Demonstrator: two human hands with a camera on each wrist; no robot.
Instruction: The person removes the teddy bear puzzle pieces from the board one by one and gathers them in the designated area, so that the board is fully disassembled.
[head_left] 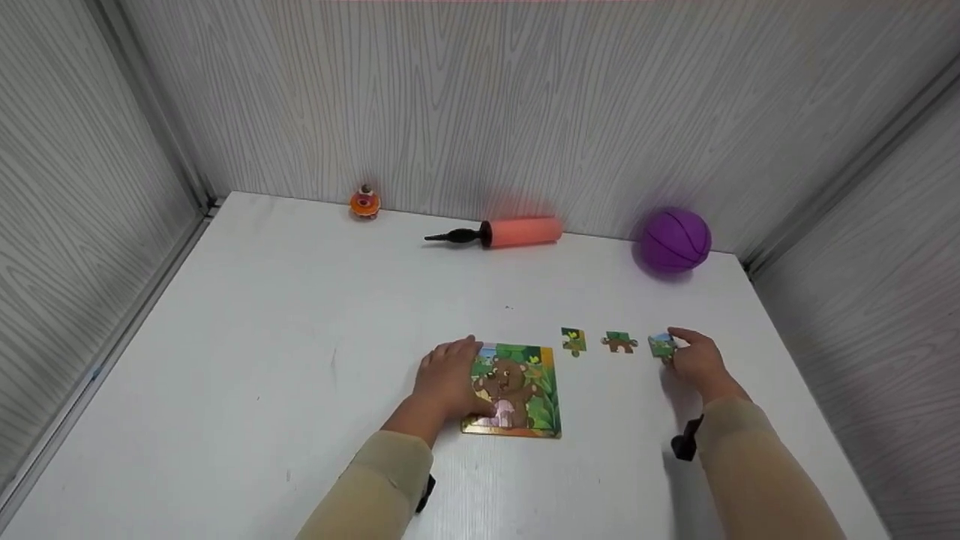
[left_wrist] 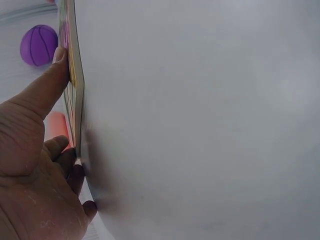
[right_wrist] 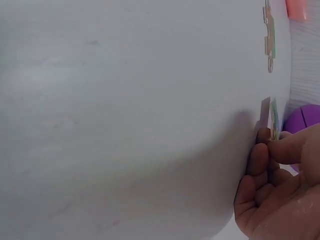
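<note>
A square jigsaw puzzle point(head_left: 544, 394) with a brown bear picture lies on the white table. My left hand point(head_left: 448, 382) rests along its left side, thumb over the lower left part and fingers toward the upper left corner. In the left wrist view, the thumb point(left_wrist: 47, 85) lies straight on the puzzle's face. My right hand point(head_left: 701, 365) pinches a small blue and green puzzle piece point(head_left: 661, 345) between thumb and fingertips, and in the right wrist view the piece point(right_wrist: 274, 117) is tilted up. Left of it lie a brown and green piece point(head_left: 619, 343) and a green piece with yellow point(head_left: 574, 340).
Along the back wall stand a small orange toy point(head_left: 365, 203), a hand pump point(head_left: 523, 232) with a coral body and black nozzle, and a purple ball point(head_left: 675, 241). Grey wood-grain panels point(head_left: 480, 97) enclose the table at the back and both sides.
</note>
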